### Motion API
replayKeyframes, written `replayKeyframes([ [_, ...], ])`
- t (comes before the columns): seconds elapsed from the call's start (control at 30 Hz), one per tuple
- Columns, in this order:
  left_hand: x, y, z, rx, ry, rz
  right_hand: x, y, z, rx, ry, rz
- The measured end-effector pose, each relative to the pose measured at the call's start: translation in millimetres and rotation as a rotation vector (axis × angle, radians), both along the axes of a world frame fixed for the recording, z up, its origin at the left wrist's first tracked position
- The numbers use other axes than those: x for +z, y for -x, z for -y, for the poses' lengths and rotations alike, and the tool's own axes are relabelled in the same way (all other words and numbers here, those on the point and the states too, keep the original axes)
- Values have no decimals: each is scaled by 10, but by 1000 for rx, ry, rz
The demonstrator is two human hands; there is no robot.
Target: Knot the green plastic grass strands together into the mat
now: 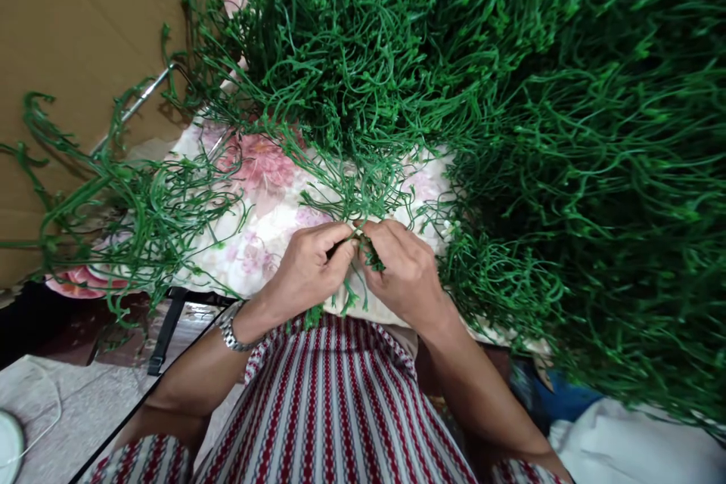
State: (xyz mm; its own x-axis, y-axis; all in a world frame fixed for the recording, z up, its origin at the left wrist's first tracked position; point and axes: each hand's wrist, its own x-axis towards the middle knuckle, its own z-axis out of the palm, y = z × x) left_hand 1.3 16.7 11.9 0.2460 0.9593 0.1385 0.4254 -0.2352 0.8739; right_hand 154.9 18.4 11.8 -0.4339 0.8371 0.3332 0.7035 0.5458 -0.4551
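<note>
Head view: two hands (309, 261) (405, 261) grasp one bunch of green stems (366, 193); one wristwatch (228, 329) shows.

Probably a home, doubling as a small workroom.
A pink-flowered cloth (264, 166) spread under the work gives the domestic look, as does the pale crumpled fabric (635, 440) at the near right. The workroom side shows in the great heap of green stems (482, 83) filling the far and right parts, the smaller pile (141, 215) at left, and the brown cardboard-like panel (85, 30) at the far left.
</note>
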Motion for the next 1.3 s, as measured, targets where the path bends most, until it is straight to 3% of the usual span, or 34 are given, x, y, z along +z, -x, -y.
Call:
replayKeyframes([
  [0.27, -7, 44, 29, -23, 185, 204, 59, -31, -30, 135, 218, -249],
  [0.37, 22, 61, 39, -82, 182, 165, 54, -41, 4, 116, 178, -118],
  [0.5, 117, 114, 33, -188, 43, -8, 127, -94, 66, 88, 89, 144],
  [0.57, 160, 171, 20, -331, 38, -8, 198, -141, 71, 236, 118, 127],
  [0.7, 177, 275, -24, -682, 186, 187, 266, -204, -2, 665, 335, -165],
  [0.8, 133, 278, -53, -762, 363, 290, 205, -185, -73, 813, 537, -364],
  [0.97, 10, 215, -26, -685, 551, 550, 104, -131, -87, 834, 718, -588],
  [1.03, -27, 214, 6, -579, 582, 655, 133, -165, -66, 784, 730, -725],
  [1.1, -35, 226, 30, -397, 594, 689, 215, -252, -39, 644, 678, -747],
  [1.2, 11, 221, 13, -164, 578, 559, 408, -440, 17, 462, 538, -529],
  [1.3, 71, 134, -94, -127, 480, 354, 612, -583, 109, 328, 414, -387],
])
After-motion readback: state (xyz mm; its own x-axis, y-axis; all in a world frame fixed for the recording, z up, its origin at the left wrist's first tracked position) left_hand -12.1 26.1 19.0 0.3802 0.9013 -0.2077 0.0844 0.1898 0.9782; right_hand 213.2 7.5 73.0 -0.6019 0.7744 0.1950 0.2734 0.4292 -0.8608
